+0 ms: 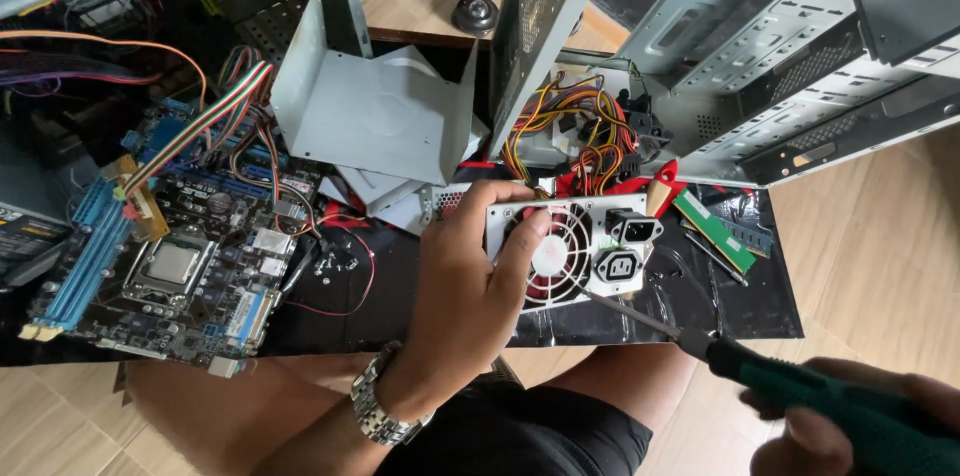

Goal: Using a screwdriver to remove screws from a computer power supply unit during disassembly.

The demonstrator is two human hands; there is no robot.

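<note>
Steadying the power supply (575,251) with the left hand (470,286), grip wrapped over its top left corner and fan grille; it sits on the black mat (760,306) near the mat's front edge, cables trailing back toward the open case (780,66). Right hand (860,416) has its grip closed round a green-handled screwdriver (700,341), tip at the unit's lower face. Advice: seat the tip squarely in the screw, press along the shaft, brace the box. Motherboard (170,256) lies at the left edge.

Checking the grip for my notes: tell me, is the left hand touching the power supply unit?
Touching. The head view shows the left hand wrapped over the grey power supply unit, fingertips lying on its fan grille.
</note>
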